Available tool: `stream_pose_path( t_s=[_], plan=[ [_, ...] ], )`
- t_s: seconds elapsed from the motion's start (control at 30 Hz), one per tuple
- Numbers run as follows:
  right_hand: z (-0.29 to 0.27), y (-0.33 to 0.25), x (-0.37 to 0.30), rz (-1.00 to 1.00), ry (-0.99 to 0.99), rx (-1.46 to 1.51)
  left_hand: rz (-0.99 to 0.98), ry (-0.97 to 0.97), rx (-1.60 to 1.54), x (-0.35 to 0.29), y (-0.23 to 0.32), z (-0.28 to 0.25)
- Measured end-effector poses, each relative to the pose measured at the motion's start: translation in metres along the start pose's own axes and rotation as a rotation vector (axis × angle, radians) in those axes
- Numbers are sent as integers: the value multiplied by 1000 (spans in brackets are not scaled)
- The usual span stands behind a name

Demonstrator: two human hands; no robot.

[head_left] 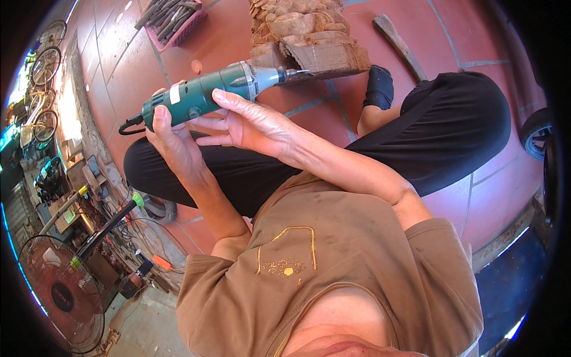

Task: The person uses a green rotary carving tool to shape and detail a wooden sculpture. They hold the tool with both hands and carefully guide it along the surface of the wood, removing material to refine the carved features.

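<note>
A green electric die grinder [205, 89] with a grey nose and a thin metal bit is held level above my lap, its bit pointing right. My left hand [173, 134] grips its rear end, thumb on the near side, close to the black cord. My right hand [253, 122] is beside the middle of the body. Its thumb lies against the casing, while the other fingers stretch out apart below the tool toward my left hand. Beyond the bit stands a carved wooden block [324, 56] with rough, layered shapes.
A pink basket [177, 40] of slim tools sits at the far left on red tiles. A wooden club-like stick [397, 44] lies at the far right, near my dark-covered foot [379, 86]. At left are a standing fan [62, 294], cables and bicycles [44, 68].
</note>
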State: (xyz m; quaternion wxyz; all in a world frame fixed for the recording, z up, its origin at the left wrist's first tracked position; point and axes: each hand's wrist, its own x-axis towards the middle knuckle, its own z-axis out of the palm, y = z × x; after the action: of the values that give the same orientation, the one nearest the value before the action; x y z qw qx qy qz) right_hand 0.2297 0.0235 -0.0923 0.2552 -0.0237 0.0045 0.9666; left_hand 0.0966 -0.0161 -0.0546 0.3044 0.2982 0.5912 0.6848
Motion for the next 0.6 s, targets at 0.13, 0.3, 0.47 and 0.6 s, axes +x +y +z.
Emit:
stream_pose_path(
  t_s=[0.13, 0.3, 0.47, 0.6],
  plan=[
    [0, 0, 0, 2, 3, -4, 4, 19, 7, 0, 0, 1],
    [1, -2, 1, 2, 3, 10, 11, 25, 13, 0, 0, 2],
    [1, -2, 2, 7, -1, 0, 22, 12, -19, 1, -1, 1],
    [0, -2, 5, -3, 25, -20, 24, 11, -26, 2, -2, 1]
  ],
)
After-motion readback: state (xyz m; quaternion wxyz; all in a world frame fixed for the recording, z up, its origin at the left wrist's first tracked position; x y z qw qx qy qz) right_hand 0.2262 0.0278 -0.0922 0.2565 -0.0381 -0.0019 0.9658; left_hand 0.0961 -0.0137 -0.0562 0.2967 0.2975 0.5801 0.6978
